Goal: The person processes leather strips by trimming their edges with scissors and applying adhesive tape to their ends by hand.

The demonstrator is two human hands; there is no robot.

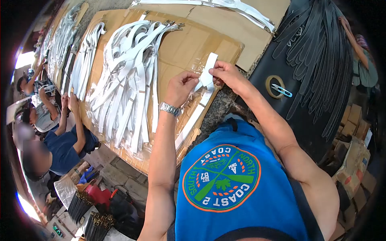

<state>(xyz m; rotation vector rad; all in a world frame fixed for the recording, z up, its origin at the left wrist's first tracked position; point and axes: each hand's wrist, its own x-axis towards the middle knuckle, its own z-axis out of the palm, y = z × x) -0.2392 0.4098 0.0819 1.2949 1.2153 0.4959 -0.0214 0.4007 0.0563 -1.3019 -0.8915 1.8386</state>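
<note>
A white strap (208,72) with a crossed or folded junction is held between my hands above the cardboard's near edge. My right hand (230,76) pinches it near its upper end, thumb on top. At the junction's left side, my left hand (183,86) has its fingers pinched together on a piece of the same strap; the fingertips partly hide it. The strap's lower length, with a small metal slider, runs down along the cardboard (193,44). Left of my hands lies a big pile of white straps (128,76) with metal clips and sliders, partly in clear plastic.
Black straps (311,56) spread over a dark surface on the right. A tape roll (274,86) lies there with blue-handled thread snips (282,90) on it. More white straps (89,58) lie farther left, where a co-worker in dark blue (66,148) reaches in. Cartons (352,160) stand at lower right.
</note>
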